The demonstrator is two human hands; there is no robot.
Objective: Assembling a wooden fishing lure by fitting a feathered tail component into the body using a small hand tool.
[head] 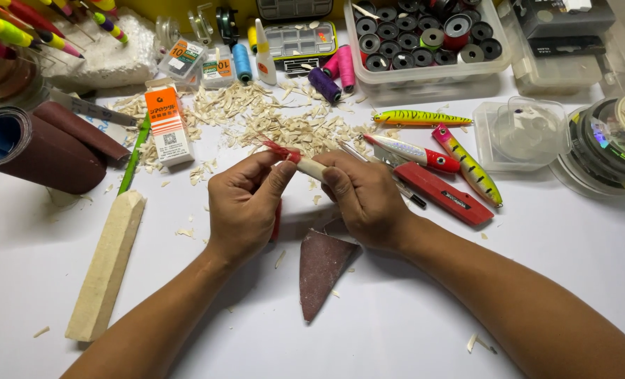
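Both of my hands meet at the middle of the white table. Between them is a small carved wooden piece [311,167], pale with a red painted tip [279,149] pointing up and left. My left hand [246,203] pinches its red end with thumb and fingers. My right hand [365,196] is closed around its other end. Under my right hand lies a dark brown sheet of sandpaper [321,267], folded to a point. A heap of wood shavings [270,119] lies just beyond my hands.
A long pale wood block [107,267] lies at left, near a sandpaper roll [35,149], a green pencil [135,156] and an orange-white box [166,125]. Painted fishing lures [467,161] and a red utility knife [442,193] lie at right. Thread spools [337,74] and clear bins [425,42] line the back.
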